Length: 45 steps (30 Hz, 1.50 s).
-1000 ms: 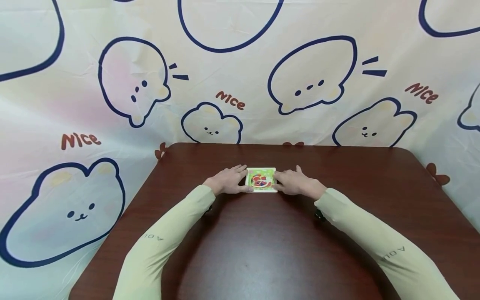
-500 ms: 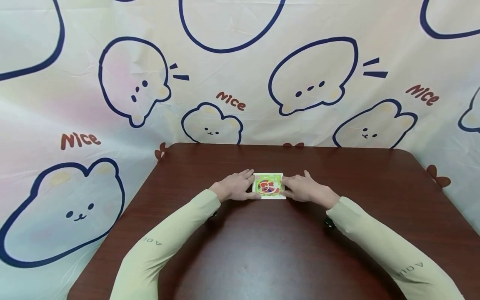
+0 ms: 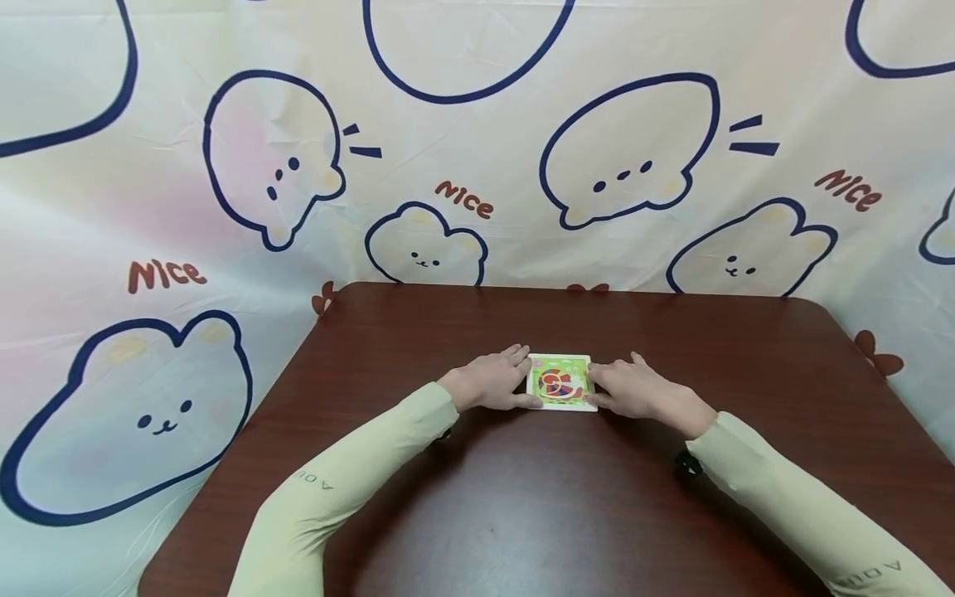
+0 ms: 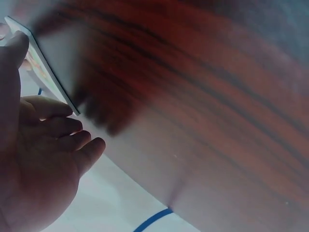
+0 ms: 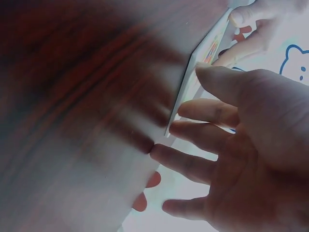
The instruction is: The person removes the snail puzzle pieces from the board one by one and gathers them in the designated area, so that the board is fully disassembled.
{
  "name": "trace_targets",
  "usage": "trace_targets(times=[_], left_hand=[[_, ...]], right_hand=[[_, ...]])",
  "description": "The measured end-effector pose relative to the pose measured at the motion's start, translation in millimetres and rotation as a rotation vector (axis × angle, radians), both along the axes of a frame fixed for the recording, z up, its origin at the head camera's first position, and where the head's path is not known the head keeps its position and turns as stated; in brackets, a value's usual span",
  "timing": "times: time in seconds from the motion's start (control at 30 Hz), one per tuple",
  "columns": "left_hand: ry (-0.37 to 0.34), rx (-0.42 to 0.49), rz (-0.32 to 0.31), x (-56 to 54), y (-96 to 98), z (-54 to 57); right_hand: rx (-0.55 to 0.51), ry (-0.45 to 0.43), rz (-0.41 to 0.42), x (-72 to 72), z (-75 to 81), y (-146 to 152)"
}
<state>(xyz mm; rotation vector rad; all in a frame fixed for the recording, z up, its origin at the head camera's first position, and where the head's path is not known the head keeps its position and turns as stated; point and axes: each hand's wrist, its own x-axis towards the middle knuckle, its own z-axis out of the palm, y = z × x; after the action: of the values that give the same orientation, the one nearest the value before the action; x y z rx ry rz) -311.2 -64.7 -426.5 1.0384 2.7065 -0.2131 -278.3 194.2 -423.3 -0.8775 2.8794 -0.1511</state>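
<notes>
A thin square picture board [image 3: 561, 383] with a white border lies on the table between both hands. Its print is green with a red and blue round figure. My left hand [image 3: 494, 380] rests along its left side, thumb on the near corner and fingers spread toward the far one. On the opposite side, my right hand [image 3: 637, 390] touches the edge with its fingertips. In the right wrist view the right thumb [image 5: 215, 77] lies over the board's border while the other fingers extend straight. The left wrist view shows the board's edge [image 4: 55, 79] beside loosely bent left fingers.
The dark brown wooden table [image 3: 477, 497] spreads out on all sides of the board. Behind it and to the sides hangs a pale cloth backdrop [image 3: 515, 124] with blue-outlined cartoon figures. A small black device [image 3: 688, 463] sits under the right wrist.
Both hands have slid the board to the right and nearer to me across the table. The placement of the fingers at its sides has stayed about the same.
</notes>
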Motion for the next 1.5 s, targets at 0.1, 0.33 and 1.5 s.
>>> trace_targets(times=[0.1, 0.33, 1.5], left_hand=[[0.006, -0.007, 0.001, 1.3, 2.8, -1.5], [0.008, -0.006, -0.017, 5.7, 3.8, -3.3], [0.001, -0.01, -0.04, 2.5, 6.9, -3.3]], right_hand=[[0.005, 0.018, 0.016, 3.4, 1.1, 2], [-0.021, 0.009, 0.041, 8.0, 1.9, 3], [-0.199, -0.099, -0.014, -47.1, 13.9, -33]])
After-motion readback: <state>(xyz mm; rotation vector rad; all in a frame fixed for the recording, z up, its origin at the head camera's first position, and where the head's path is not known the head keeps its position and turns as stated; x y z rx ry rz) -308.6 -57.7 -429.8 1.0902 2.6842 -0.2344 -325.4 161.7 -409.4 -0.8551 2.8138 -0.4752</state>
